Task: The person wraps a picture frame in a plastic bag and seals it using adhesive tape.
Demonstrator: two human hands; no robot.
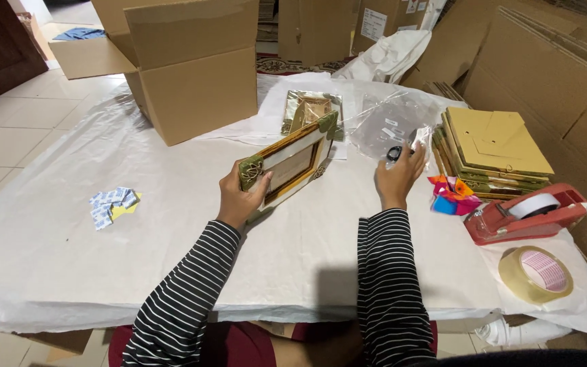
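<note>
The left hand point(239, 197) grips a gold-trimmed picture frame point(290, 166) by its lower corner, tilted up. The right hand point(397, 178), fingers pinched, grasps a clear plastic bag point(392, 122) just beyond it. Judging by this, bagging is underway; opening the bag's mouth comes first.

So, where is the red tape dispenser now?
The red tape dispenser lies on the table's right side, just above the loose roll of tan tape and below the stack of flat gold cardboard boxes.

A small picture frame point(292, 163) with a gold border and green, ornamented corners is held tilted above the white-covered table, gripped at its lower left corner. A clear plastic bag point(394, 122) lies crumpled just right of it, pinched at its near edge.
</note>
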